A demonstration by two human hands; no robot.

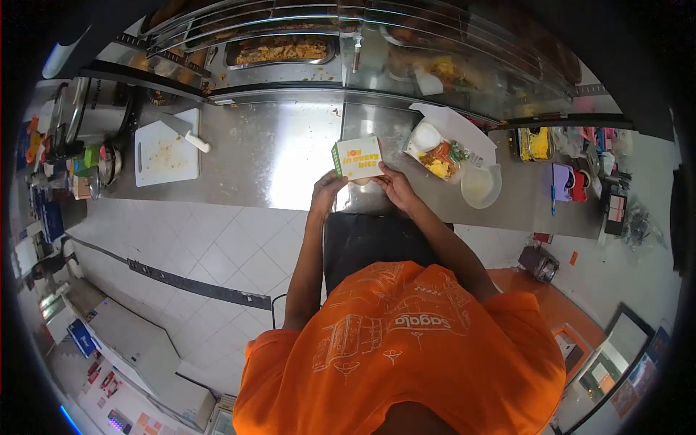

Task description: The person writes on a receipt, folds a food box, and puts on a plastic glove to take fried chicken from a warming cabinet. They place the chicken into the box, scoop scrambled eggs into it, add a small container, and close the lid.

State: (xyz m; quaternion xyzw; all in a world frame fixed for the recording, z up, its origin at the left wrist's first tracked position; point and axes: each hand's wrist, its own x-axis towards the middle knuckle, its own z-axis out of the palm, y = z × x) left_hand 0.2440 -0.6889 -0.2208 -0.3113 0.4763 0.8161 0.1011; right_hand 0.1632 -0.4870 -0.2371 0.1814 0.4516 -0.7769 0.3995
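A small white takeaway box (359, 159) with green sides and orange and yellow print is held just above the steel counter's front edge. My left hand (330, 191) grips its near left corner, and my right hand (397, 187) grips the near right corner. To the right stands an open takeaway box (464, 129) holding a white mound that looks like rice, with yellow, red and green food. Beside that box lies a translucent plastic bowl or lid (480, 185), nearest to my right hand.
On the left of the steel counter (239, 159) are a white cutting board (168, 156) and a knife (194, 139). A glass display case with a food tray (281, 52) runs along the back. A yellow-filled container (534, 143) and a purple item (561, 181) sit at right.
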